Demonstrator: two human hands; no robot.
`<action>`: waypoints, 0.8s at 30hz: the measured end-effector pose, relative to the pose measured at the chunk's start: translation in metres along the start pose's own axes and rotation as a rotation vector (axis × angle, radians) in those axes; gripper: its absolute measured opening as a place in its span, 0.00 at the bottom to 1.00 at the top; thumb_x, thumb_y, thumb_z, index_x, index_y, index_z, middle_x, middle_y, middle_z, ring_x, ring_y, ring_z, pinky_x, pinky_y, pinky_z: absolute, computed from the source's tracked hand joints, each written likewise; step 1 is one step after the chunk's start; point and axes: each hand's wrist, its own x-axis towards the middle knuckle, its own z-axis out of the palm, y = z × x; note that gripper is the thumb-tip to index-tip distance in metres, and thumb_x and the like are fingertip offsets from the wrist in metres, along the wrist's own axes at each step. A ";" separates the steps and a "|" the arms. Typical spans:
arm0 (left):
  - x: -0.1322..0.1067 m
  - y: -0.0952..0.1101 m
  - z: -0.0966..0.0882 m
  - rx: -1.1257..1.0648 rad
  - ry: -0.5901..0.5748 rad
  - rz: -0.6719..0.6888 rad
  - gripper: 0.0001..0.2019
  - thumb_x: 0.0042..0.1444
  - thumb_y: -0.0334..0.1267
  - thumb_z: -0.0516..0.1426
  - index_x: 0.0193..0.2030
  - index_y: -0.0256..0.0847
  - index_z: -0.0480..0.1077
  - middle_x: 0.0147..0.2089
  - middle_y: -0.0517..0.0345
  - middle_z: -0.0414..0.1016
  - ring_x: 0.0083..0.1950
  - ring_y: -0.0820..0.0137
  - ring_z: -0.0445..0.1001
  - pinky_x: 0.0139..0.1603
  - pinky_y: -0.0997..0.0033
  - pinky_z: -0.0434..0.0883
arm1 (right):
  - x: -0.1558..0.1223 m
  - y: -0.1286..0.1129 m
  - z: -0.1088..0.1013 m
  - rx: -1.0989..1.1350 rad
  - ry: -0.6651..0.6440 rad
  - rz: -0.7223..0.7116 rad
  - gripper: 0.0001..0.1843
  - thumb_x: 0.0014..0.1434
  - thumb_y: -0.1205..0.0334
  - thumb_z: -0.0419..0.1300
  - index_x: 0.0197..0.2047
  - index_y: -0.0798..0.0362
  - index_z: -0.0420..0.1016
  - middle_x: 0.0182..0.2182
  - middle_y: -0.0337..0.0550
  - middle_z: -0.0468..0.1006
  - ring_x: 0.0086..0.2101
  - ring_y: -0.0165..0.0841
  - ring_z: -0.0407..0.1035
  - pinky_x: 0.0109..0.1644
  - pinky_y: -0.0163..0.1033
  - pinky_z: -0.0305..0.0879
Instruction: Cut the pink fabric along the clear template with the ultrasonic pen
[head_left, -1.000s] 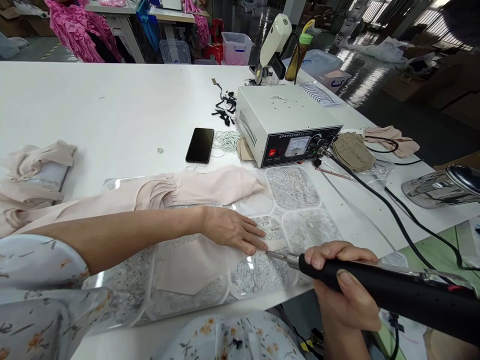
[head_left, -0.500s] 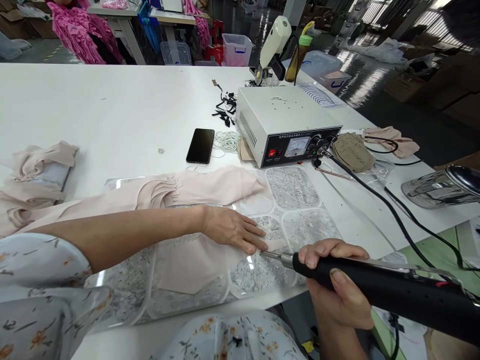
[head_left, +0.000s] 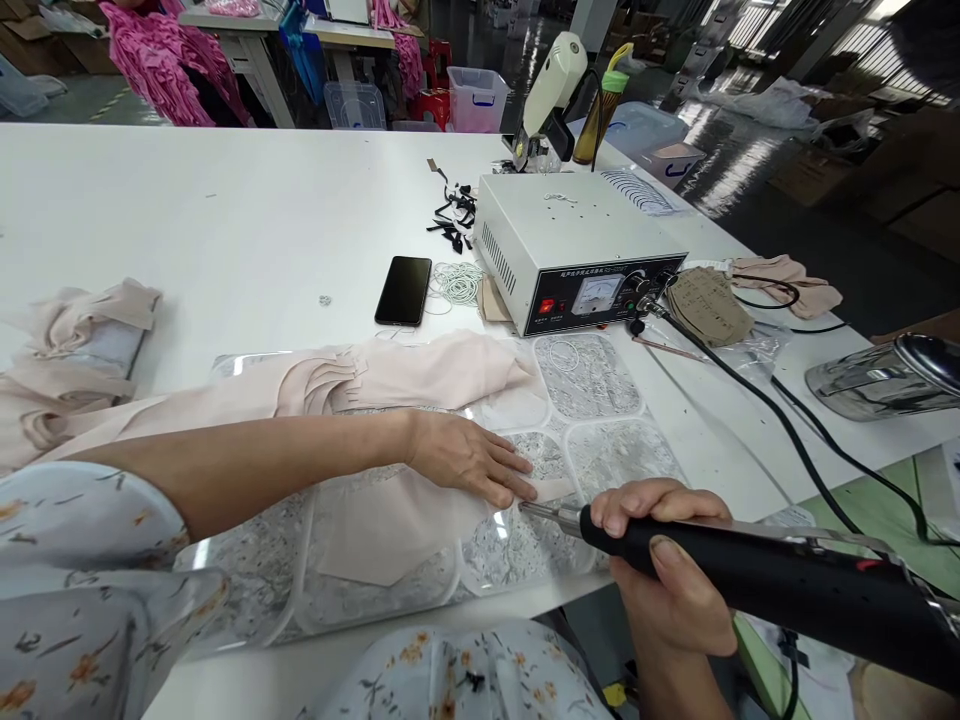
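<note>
My left hand [head_left: 472, 460] lies flat, fingers stretched out, on a pale pink fabric piece [head_left: 390, 530]. A narrow strip [head_left: 553, 488] of the same fabric shows beyond its fingertips. Wrapped round a black handheld ultrasonic welder [head_left: 720, 565] is my right hand [head_left: 675, 560]. The welder's thin metal tip [head_left: 541, 510] points left and sits right beside my left fingertips; whether it touches the fabric I cannot tell. Under the fabric is a clear-edged, grey marbled mat [head_left: 517, 560]. A layered stack of pale pink fabric [head_left: 427, 372] lies just behind my left arm.
A metal control box [head_left: 581, 240] stands behind the mat, its black cable [head_left: 757, 395] running right to the welder. Near it lie a phone [head_left: 403, 291], coiled cord [head_left: 456, 283] and brown pattern pieces [head_left: 709, 308]. A clear jar [head_left: 885, 375] is at right, folded fabric [head_left: 82, 340] at left.
The rear end of the welder has dipped slightly and its tip has shifted a little left, my right hand with it. My left hand stays pressed on the fabric.
</note>
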 end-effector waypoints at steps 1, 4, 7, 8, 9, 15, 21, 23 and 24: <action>0.000 0.000 0.000 0.015 0.010 0.017 0.18 0.62 0.20 0.49 0.37 0.47 0.74 0.62 0.69 0.69 0.67 0.70 0.63 0.70 0.72 0.59 | 0.000 0.000 0.000 0.003 -0.006 -0.003 0.04 0.55 0.64 0.61 0.34 0.51 0.69 0.28 0.36 0.70 0.23 0.27 0.67 0.29 0.41 0.70; 0.000 0.000 0.000 0.019 -0.060 -0.016 0.18 0.62 0.20 0.49 0.37 0.47 0.74 0.64 0.70 0.67 0.68 0.70 0.60 0.71 0.70 0.57 | 0.001 -0.002 0.001 0.027 -0.013 -0.007 0.04 0.55 0.65 0.60 0.35 0.52 0.69 0.29 0.37 0.70 0.23 0.27 0.68 0.30 0.41 0.70; 0.002 0.002 -0.002 -0.024 -0.134 -0.090 0.19 0.60 0.19 0.50 0.37 0.48 0.74 0.64 0.72 0.65 0.69 0.70 0.58 0.72 0.70 0.55 | -0.001 -0.003 0.002 0.043 -0.006 -0.007 0.04 0.55 0.65 0.60 0.36 0.52 0.69 0.30 0.37 0.70 0.24 0.27 0.68 0.30 0.41 0.70; 0.002 0.002 -0.002 -0.039 -0.139 -0.104 0.19 0.60 0.18 0.50 0.37 0.48 0.75 0.64 0.73 0.65 0.69 0.70 0.58 0.73 0.70 0.54 | -0.001 -0.003 0.002 0.047 -0.009 -0.007 0.05 0.55 0.65 0.60 0.36 0.52 0.69 0.30 0.37 0.70 0.24 0.27 0.68 0.30 0.42 0.70; 0.003 0.002 -0.002 -0.052 -0.138 -0.110 0.19 0.60 0.18 0.50 0.37 0.48 0.75 0.64 0.73 0.66 0.69 0.69 0.58 0.73 0.69 0.54 | -0.002 -0.003 0.002 0.049 -0.014 -0.005 0.05 0.55 0.65 0.60 0.36 0.52 0.69 0.30 0.37 0.70 0.24 0.28 0.68 0.30 0.42 0.70; 0.004 0.003 -0.002 -0.096 -0.147 -0.138 0.19 0.61 0.20 0.51 0.38 0.49 0.76 0.63 0.73 0.67 0.69 0.70 0.58 0.73 0.70 0.53 | -0.003 0.002 0.005 0.041 -0.025 0.012 0.05 0.55 0.64 0.60 0.35 0.52 0.68 0.29 0.37 0.69 0.24 0.28 0.67 0.30 0.42 0.69; 0.004 0.003 -0.002 -0.086 -0.123 -0.114 0.18 0.61 0.20 0.52 0.38 0.49 0.76 0.63 0.73 0.68 0.69 0.71 0.59 0.73 0.71 0.54 | -0.002 0.002 0.008 0.014 -0.039 0.009 0.04 0.55 0.64 0.60 0.36 0.51 0.69 0.29 0.37 0.69 0.23 0.28 0.67 0.29 0.42 0.69; 0.004 0.004 -0.003 -0.105 -0.155 -0.139 0.19 0.60 0.20 0.50 0.38 0.49 0.76 0.63 0.73 0.67 0.70 0.71 0.57 0.73 0.71 0.52 | -0.002 0.001 0.008 0.010 -0.049 0.002 0.04 0.55 0.64 0.60 0.36 0.52 0.69 0.29 0.37 0.69 0.24 0.28 0.67 0.30 0.42 0.69; 0.004 0.004 -0.003 -0.121 -0.168 -0.155 0.20 0.60 0.19 0.50 0.38 0.48 0.76 0.64 0.73 0.66 0.70 0.71 0.57 0.73 0.72 0.52 | -0.002 0.001 0.008 0.008 -0.051 -0.002 0.04 0.55 0.65 0.60 0.36 0.52 0.69 0.29 0.37 0.70 0.24 0.28 0.67 0.30 0.42 0.69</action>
